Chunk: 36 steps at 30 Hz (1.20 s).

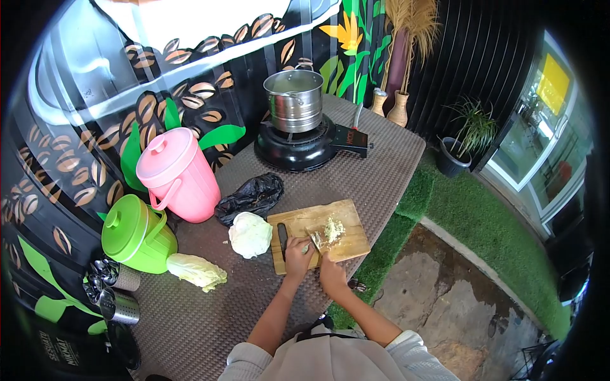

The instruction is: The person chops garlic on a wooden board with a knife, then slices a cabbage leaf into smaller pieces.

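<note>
A wooden cutting board lies on the brown woven-textured table. My right hand is closed round the handle of a knife, whose blade points away from me over the board. Close beside the blade, my left hand has its fingers bent together on a small pale piece of food, mostly covered by them. Finely chopped pale bits are heaped right of the blade. The board's dark slot is left of my left hand. A round cabbage sits just left of the board.
Behind the cabbage is a black plastic bag. A metal pot stands on a black stove. Pink and green lidded containers, a long leafy cabbage and a metal utensil holder are at the left.
</note>
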{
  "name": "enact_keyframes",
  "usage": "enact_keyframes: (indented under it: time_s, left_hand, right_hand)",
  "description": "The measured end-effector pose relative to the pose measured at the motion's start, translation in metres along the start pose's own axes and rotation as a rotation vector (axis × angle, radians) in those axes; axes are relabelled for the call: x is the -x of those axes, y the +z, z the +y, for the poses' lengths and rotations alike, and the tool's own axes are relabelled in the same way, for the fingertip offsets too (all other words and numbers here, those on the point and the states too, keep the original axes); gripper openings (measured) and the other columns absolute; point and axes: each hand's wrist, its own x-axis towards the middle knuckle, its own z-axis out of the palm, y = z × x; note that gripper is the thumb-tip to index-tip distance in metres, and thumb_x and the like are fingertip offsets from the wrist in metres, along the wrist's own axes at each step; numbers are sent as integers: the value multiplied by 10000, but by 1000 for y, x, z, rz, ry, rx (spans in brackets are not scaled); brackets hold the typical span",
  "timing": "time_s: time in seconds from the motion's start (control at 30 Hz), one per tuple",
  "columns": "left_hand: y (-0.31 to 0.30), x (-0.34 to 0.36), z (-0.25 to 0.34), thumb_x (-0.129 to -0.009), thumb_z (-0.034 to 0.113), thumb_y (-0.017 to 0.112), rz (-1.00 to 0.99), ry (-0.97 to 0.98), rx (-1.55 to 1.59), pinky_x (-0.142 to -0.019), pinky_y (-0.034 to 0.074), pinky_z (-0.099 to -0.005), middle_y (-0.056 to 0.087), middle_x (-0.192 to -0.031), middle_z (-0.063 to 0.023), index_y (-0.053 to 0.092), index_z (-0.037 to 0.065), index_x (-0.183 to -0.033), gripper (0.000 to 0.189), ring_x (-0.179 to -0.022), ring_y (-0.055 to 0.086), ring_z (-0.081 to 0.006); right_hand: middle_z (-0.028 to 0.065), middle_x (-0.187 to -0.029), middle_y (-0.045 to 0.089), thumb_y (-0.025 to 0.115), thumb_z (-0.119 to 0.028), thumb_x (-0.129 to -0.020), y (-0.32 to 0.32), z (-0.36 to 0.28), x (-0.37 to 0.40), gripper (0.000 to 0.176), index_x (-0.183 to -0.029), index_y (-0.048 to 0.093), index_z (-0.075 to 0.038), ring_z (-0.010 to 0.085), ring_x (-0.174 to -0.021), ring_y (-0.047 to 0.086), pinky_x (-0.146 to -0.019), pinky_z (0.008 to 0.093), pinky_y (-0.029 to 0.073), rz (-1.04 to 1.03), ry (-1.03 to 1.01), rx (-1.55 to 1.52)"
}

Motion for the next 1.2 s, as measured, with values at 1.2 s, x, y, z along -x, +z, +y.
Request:
enact_keyframes:
  time_s: [1.2]
  left_hand:
    - [4,0,-4,-752,30,708,-6,10,20,-999,421,-410,677,-892,-126,719,0,-888,140,-894,603,-296]
  right_hand:
    - [259,-842,655,435,-125,-914,-2,6,-3,341,-1213,386,31,395,-778,672,-658,460,553,-4,-41,68]
